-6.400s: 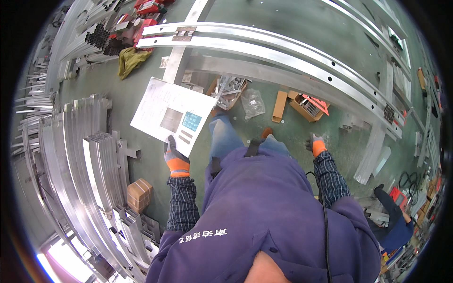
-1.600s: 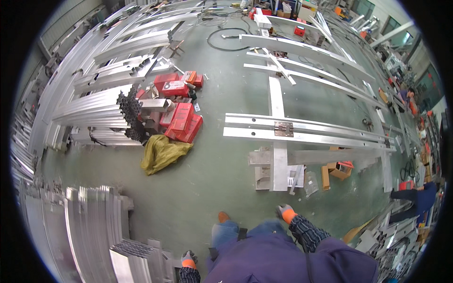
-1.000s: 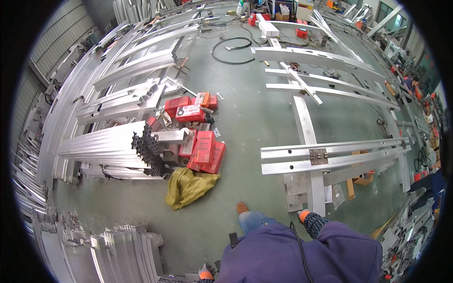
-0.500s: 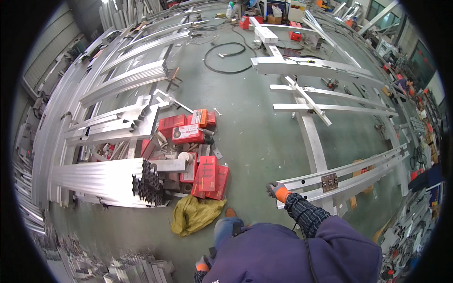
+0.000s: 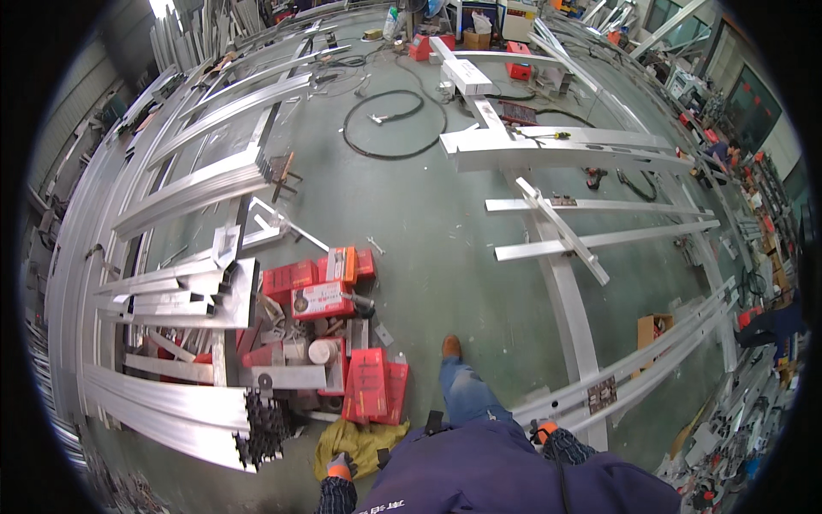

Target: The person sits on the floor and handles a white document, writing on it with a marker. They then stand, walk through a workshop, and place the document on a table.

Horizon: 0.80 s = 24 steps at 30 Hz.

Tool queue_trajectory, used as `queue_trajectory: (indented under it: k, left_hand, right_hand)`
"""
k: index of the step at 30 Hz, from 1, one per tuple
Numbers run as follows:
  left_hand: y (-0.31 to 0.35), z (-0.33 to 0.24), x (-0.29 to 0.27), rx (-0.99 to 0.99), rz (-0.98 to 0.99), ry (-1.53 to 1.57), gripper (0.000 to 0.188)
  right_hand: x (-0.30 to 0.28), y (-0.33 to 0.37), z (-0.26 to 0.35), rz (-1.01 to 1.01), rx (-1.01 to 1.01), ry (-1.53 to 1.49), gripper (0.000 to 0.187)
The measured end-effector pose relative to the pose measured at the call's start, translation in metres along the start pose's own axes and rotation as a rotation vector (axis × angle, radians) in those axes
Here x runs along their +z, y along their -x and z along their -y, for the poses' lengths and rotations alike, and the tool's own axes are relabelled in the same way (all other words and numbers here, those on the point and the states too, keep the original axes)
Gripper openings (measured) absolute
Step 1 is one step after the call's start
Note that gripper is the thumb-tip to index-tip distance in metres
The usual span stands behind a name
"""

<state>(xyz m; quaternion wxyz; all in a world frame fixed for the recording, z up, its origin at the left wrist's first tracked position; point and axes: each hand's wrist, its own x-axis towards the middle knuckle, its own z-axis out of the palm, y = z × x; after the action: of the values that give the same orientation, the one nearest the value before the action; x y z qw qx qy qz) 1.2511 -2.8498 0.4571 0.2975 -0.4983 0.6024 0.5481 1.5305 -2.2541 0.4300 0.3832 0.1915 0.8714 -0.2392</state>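
My right hand [image 5: 542,430], in a grey and orange glove, is low beside my body. It is next to the near end of two long aluminium profiles [image 5: 651,347] on a stand; I cannot make out whether it touches them. A brown hinge-like plate [image 5: 602,395] lies across the profiles. My left hand [image 5: 341,467], gloved the same way, hangs in front of a crumpled yellow-green sack [image 5: 360,441] on the floor. It holds nothing that I can see. The fingers of both hands are too small and partly hidden to read.
Red boxes [image 5: 366,383] and loose metal pieces lie left of my path. Bundled aluminium profiles [image 5: 171,411] rest on racks further left. Ahead right, a metal stand [image 5: 569,321] carries crossed bars [image 5: 561,227]. A black cable [image 5: 345,133] coils on the green floor. A cardboard box [image 5: 648,336] sits behind the profiles.
I have stepped forward, so the boxes and profiles sit lower in view and one leg shows ahead. My right hand has drawn back from the profile end toward my body; my left hand has swung out leftward.
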Motion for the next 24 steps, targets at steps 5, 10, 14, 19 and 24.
queue_trajectory:
  k: [5, 10, 14, 19, 24]
  left_hand:
    - [-0.028, -0.068, 0.049, -0.215, 0.673, 0.033, 0.013]
    - [0.018, -0.199, 0.257, 0.030, 0.333, -0.083, 0.013]
    - [0.018, -0.288, 0.260, 0.172, 0.195, -0.041, 0.012]
    - [-0.052, -0.365, 0.324, 0.102, 0.248, -0.247, 0.025]
    - [-0.123, -0.421, 0.355, -0.070, 0.116, -0.254, 0.024]
  right_hand:
    - [-0.060, -0.121, -0.012, 0.024, 0.234, -0.725, 0.029]
    - [-0.237, -0.256, -0.132, -0.252, 0.455, -1.887, 0.034]
    - [-0.457, -0.290, 0.054, -0.324, 0.333, -1.613, 0.032]
    - [-0.537, -0.357, 0.076, -0.366, 0.367, -1.531, 0.028]
    - [-0.578, -0.423, 0.114, -0.391, 0.344, -1.529, 0.029]
